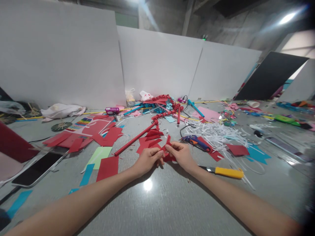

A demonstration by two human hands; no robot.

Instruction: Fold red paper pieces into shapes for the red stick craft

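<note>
A folded piece of red paper is pinched between my two hands, low over the grey surface. My left hand closes its thumb and fingers on the paper's left side. On the other side my right hand grips it with thumb and forefinger, and a narrow folded end sticks up between them. Just beyond lie more folded red paper pieces and a rolled red paper tube. A blue glue gun rests right of my right hand. The yellow-handled utility knife lies beside my right forearm.
Shredded white paper strips spread at the right, with a phone beyond. Another phone lies at the left near red sheets. A twisted red paper chain is heaped ahead, before white panels.
</note>
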